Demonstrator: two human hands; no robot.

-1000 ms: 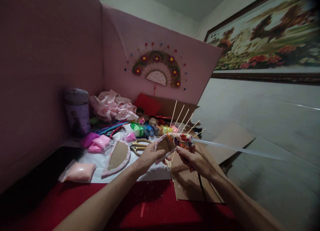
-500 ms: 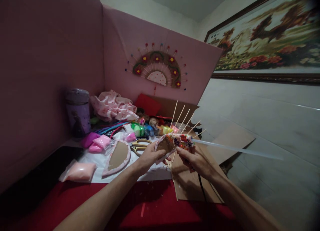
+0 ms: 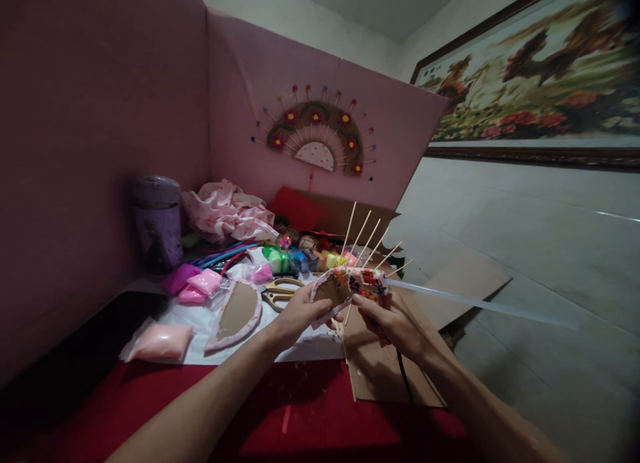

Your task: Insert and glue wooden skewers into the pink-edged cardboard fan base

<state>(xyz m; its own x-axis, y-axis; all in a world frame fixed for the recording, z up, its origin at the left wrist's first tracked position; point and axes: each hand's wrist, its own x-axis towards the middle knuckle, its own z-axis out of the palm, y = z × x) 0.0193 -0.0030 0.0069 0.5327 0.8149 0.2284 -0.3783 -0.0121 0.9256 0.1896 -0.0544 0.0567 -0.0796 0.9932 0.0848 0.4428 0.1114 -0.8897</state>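
Note:
My left hand (image 3: pixel 303 316) grips a cardboard piece (image 3: pixel 331 293) with a pale fabric rim, thumb on its face. Several thin wooden sticks (image 3: pixel 369 235) fan upward from behind it. My right hand (image 3: pixel 387 316) is closed round a flower-patterned tool (image 3: pixel 367 281), which looks like a glue gun, held against the piece's right side. A long translucent stick (image 3: pixel 465 301) runs out of the tool to the right, and a black cord (image 3: pixel 403 376) hangs below. Just left of my left hand lie gold-handled scissors (image 3: pixel 277 294).
A second half-round cardboard piece (image 3: pixel 239 309) and a bag of peach clay (image 3: pixel 163 341) lie on white paper at the left. Behind stand a purple tumbler (image 3: pixel 157 226) and pink cloth (image 3: pixel 225 213). Cardboard (image 3: pixel 380 369) lies under my right hand.

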